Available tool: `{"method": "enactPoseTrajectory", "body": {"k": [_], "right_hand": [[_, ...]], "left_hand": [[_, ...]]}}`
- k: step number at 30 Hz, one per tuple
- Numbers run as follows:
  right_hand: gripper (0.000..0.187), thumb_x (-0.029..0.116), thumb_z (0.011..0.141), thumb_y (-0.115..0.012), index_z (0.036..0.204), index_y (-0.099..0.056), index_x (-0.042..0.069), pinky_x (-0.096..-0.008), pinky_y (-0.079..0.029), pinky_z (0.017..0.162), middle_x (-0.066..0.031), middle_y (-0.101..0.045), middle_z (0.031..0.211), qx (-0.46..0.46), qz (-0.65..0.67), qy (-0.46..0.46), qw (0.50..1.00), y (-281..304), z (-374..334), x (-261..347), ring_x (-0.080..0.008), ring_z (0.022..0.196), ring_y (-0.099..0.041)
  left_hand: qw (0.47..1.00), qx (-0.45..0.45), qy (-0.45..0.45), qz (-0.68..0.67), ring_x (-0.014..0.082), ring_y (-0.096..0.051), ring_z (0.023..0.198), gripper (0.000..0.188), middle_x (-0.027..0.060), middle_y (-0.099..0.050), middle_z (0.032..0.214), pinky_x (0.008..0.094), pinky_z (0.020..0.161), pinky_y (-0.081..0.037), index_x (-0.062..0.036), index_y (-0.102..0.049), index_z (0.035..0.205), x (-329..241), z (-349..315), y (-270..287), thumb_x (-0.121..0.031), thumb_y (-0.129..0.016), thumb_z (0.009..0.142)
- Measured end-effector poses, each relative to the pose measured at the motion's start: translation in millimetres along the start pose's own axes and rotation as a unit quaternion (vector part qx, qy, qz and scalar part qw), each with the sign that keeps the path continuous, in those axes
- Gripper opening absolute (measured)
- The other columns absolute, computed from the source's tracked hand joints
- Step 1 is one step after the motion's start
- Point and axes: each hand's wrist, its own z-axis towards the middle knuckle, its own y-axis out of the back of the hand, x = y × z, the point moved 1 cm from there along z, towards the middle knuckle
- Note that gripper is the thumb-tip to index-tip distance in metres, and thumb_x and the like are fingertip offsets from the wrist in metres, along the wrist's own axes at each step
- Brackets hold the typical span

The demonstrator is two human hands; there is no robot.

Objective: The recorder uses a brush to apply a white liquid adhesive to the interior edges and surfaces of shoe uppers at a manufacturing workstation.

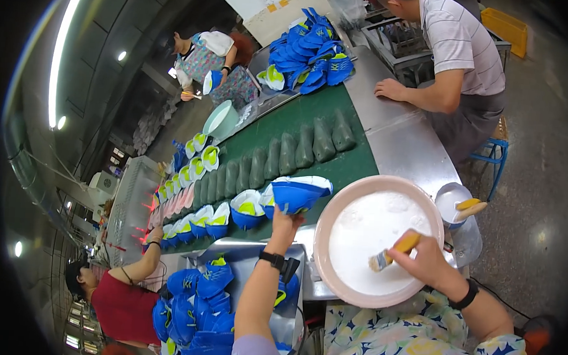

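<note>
My left hand [286,221] reaches forward and grips a blue shoe upper [298,192] with a white rim, held over the near edge of the green conveyor belt [336,170]. My right hand [424,259] holds a yellow-handled brush [392,250], its bristles dipped in the white liquid of a wide pink basin [330,212]. A black watch sits on each wrist. More blue uppers [247,208] with yellow-green insides lie on the belt to the left of the held one.
Dark green lasts [298,154] line the belt. Blue uppers are piled in a bin [203,308] at lower left and on the far table [310,50]. A small white cup with a brush [456,204] stands right of the basin. Three other people work around the belt.
</note>
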Motion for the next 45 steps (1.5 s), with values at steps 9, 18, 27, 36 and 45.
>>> {"method": "enactPoseTrajectory", "body": {"k": [9, 18, 27, 36, 45], "right_hand": [[0.019, 0.017, 0.087, -0.078, 0.089, -0.067, 0.001, -0.0298, -0.053, 0.069, -0.0124, -0.07, 0.081, 0.025, 0.011, 0.009, 1.0, -22.7, -4.1, -33.2, -0.019, 0.074, -0.069], [0.013, 0.009, 0.088, -0.073, 0.09, -0.066, -0.001, -0.0273, -0.051, 0.068, -0.0087, -0.069, 0.08, 0.025, 0.026, -0.022, 0.999, -21.7, 8.0, -16.5, -0.0151, 0.073, -0.066], [0.024, 0.022, 0.087, -0.074, 0.096, -0.064, 0.001, -0.044, -0.053, 0.071, -0.019, -0.067, 0.086, 0.197, -0.103, 0.139, 0.965, -66.3, -1.6, 40.3, -0.0373, 0.079, -0.068], [0.017, 0.017, 0.084, -0.071, 0.096, -0.067, 0.005, -0.0481, -0.052, 0.079, -0.0186, -0.068, 0.09, 0.242, -0.308, 0.151, 0.908, -24.3, 44.9, 17.3, -0.0388, 0.089, -0.067], [0.024, 0.022, 0.09, -0.072, 0.095, -0.061, 0.002, -0.0387, -0.051, 0.069, -0.0158, -0.068, 0.081, 0.095, -0.038, 0.22, 0.97, 3.2, 76.6, 101.9, -0.0311, 0.076, -0.067]], "left_hand": [[0.915, -0.021, 0.071, 0.397, 0.0233, -0.067, 0.101, 0.066, 0.0135, -0.062, 0.124, 0.0367, 0.086, -0.057, -0.01, -0.038, 0.149, 0.8, 37.1, 28.3, 0.006, -0.053, 0.087], [0.758, 0.25, -0.076, 0.598, 0.03, -0.056, 0.126, 0.075, 0.0183, -0.057, 0.136, 0.041, 0.108, -0.045, -0.0101, -0.049, 0.144, -57.5, -142.7, 173.3, 0.004, -0.067, 0.073], [0.67, 0.08, -0.169, 0.718, 0.0409, -0.065, 0.099, 0.035, 0.0214, -0.066, 0.102, 0.0457, 0.086, -0.052, -0.0085, -0.06, 0.114, 6.4, -162.4, 187.8, -0.002, -0.063, 0.08], [0.974, 0.075, -0.111, 0.183, 0.023, -0.065, 0.112, 0.032, 0.0148, -0.066, 0.121, 0.0369, 0.098, -0.052, -0.0059, -0.059, 0.129, -42.5, -171.9, 231.5, -0.012, -0.059, 0.098], [0.954, 0.057, -0.161, 0.244, 0.0229, -0.065, 0.113, 0.033, 0.0146, -0.066, 0.122, 0.0374, 0.099, -0.052, -0.0057, -0.059, 0.129, -39.7, -154.2, 88.9, -0.013, -0.062, 0.096]]}}
